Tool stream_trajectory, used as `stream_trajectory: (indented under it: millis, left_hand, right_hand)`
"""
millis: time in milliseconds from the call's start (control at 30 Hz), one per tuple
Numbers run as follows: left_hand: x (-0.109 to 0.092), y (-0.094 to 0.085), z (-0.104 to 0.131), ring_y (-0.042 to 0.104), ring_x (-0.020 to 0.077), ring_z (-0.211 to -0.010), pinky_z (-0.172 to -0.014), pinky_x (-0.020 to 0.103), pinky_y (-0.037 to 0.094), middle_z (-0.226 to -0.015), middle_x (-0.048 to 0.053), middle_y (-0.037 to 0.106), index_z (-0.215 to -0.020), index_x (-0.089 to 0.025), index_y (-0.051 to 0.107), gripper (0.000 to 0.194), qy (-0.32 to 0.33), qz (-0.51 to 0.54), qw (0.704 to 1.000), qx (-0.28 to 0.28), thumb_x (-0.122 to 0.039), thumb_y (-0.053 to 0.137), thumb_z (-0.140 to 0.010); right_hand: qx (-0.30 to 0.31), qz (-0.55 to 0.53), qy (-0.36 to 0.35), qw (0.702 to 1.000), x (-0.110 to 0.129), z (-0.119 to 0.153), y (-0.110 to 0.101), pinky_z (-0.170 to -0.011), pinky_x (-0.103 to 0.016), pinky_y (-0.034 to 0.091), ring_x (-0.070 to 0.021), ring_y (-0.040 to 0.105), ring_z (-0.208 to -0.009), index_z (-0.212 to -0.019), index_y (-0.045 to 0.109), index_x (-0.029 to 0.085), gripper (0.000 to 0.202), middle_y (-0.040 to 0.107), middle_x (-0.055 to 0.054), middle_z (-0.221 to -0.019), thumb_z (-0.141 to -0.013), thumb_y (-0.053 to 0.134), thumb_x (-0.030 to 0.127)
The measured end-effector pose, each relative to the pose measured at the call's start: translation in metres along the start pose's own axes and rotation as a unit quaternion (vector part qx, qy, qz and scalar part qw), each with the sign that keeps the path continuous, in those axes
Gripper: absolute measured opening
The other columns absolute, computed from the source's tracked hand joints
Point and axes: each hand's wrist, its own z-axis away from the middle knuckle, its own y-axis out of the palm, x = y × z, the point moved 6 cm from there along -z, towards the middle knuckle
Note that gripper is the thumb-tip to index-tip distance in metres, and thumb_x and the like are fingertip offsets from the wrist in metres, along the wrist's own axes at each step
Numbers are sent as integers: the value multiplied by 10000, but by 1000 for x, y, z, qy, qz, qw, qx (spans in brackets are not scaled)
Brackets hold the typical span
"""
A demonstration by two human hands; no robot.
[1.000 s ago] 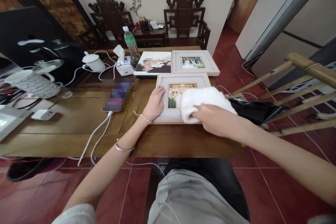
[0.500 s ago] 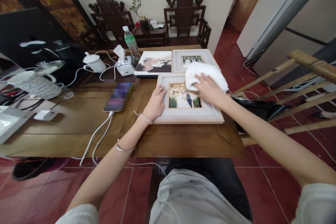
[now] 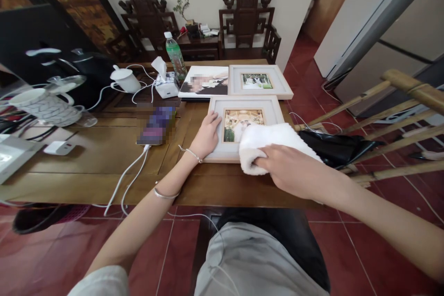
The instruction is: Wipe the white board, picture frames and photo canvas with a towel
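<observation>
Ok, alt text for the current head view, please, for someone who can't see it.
A person's right hand holds a white cloth over the right part of a framed picture; the left hand rests on its left edge. Behind, on a wooden table, lie another framed picture and a photo panel.

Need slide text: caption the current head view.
Left hand on the left edge of a framed photo, right hand holding a white cloth over its lower right corner.
</observation>
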Motion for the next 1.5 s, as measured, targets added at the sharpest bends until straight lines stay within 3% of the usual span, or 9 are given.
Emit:
stream_trajectory:
  millis: [133,300,500,633,933,1033,1133,1367,1500]
  left_hand:
    - [1,1,0,348,320,-1443,-1199,559,301,-1435,147,519,-1313,-122,574,579,4,2,1000,14,-9,436,-762]
    - [3,2,0,330,328,-1451,-1207,550,284,-1453,182,486,-1310,-86,568,570,2,3,1000,23,-3,436,-763]
    - [5,1,0,351,318,-1441,-1204,552,290,-1443,161,505,-1300,-111,580,559,-1,4,1000,19,-19,435,-768]
    - [4,0,0,363,311,-1437,-1204,552,295,-1438,138,521,-1295,-135,591,556,-3,4,1000,22,-28,427,-775]
    - [1,-1,0,356,309,-1441,-1203,564,293,-1441,120,529,-1323,-146,576,596,-3,10,1000,17,-27,440,-755]
    - [2,-1,-1,366,307,-1436,-1202,558,301,-1435,118,536,-1311,-137,585,584,-6,9,1000,14,-27,441,-755]
    - [2,-1,-1,373,308,-1433,-1200,542,313,-1434,132,535,-1295,-121,597,560,-6,3,1000,15,-32,432,-767]
    - [1,-2,-2,378,290,-1432,-1203,532,316,-1421,106,553,-1307,-151,591,527,-6,12,1000,6,-61,430,-812]
    - [0,-3,-2,376,286,-1435,-1208,524,302,-1432,115,545,-1341,-153,562,468,-15,16,1000,9,-149,411,-898]
  right_hand:
    - [-30,-1,23,999,-6,-11,7,-815,-347,458,-261,628,-943,-1104,686,157,425,672,-139,-1037,-819,415,-4]
    - [-108,56,76,990,-73,-56,23,-1072,-452,348,-342,470,-1293,-1302,589,55,533,489,-246,-1425,-809,405,-29]
    - [-121,87,99,984,-130,-101,18,-1093,-612,257,-412,299,-1408,-1344,556,74,557,389,-223,-1528,-813,411,-16]
    - [-93,101,64,988,-108,-94,23,-1072,-594,285,-401,368,-1363,-1262,618,87,482,477,-201,-1465,-838,403,9]
    - [-29,-6,-25,999,1,-9,1,-907,-424,472,-304,623,-1062,-1098,689,124,420,668,-187,-1174,-810,418,-16]
    - [-25,-37,-20,999,9,-6,-1,-919,-407,482,-296,618,-1106,-1136,684,152,463,665,-162,-1208,-794,424,-20]
    - [-55,-22,21,998,-15,-25,10,-1020,-441,433,-314,524,-1274,-1228,649,138,514,593,-172,-1350,-797,421,-23]
    - [-159,57,117,979,-116,-86,19,-1122,-544,302,-364,327,-1418,-1303,587,91,543,320,-172,-1589,-796,428,-24]
    - [-134,69,88,985,-122,-100,21,-1102,-575,303,-386,302,-1419,-1246,635,96,501,367,-150,-1570,-801,432,-15]
